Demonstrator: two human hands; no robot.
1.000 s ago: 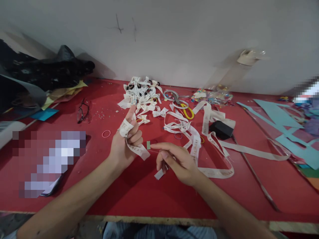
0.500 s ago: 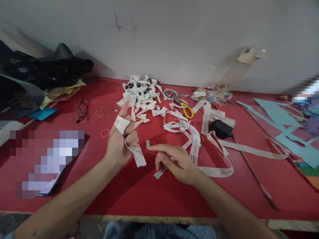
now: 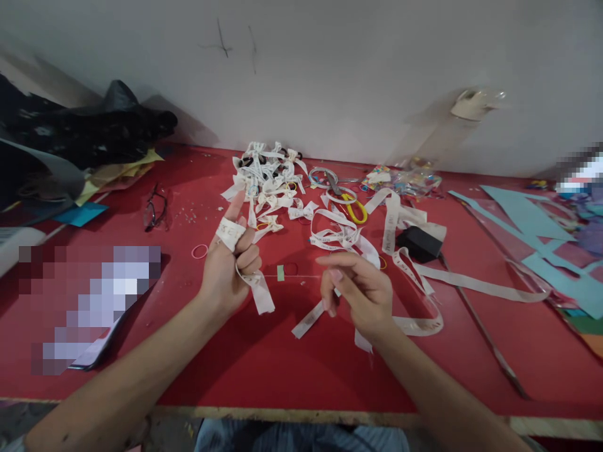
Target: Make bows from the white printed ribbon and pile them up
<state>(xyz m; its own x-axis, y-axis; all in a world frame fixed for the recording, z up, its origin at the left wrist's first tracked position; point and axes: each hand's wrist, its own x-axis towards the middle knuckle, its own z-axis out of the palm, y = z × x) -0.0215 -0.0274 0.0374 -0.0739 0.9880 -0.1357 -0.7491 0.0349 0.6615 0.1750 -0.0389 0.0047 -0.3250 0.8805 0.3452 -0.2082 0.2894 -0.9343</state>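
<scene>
My left hand (image 3: 230, 270) is closed, its index finger raised. White printed ribbon (image 3: 230, 234) is wrapped round that finger, and the ribbon's loose tail (image 3: 261, 294) hangs below my curled fingers. A thin thread (image 3: 301, 276) runs taut from the left hand across to my right hand (image 3: 358, 289), whose fingers are curled on its end. Under the right fingers lies a cut strip of ribbon (image 3: 307, 321) on the red table. A small pale green piece (image 3: 281, 272) and a dark red elastic band (image 3: 291, 269) sit between the hands.
Ribbon bows (image 3: 268, 172) are heaped at the back. Yellow-handled scissors (image 3: 355, 210) lie right of them, near tangled ribbon (image 3: 339, 235) and a black block (image 3: 421, 243). A phone (image 3: 101, 307) and glasses (image 3: 154, 210) are on the left, light-blue sheets (image 3: 527, 216) on the right.
My right hand has moved right and slightly up, away from the left, drawing the thread out longer. More of the ribbon strip beneath it shows. My left hand has hardly moved.
</scene>
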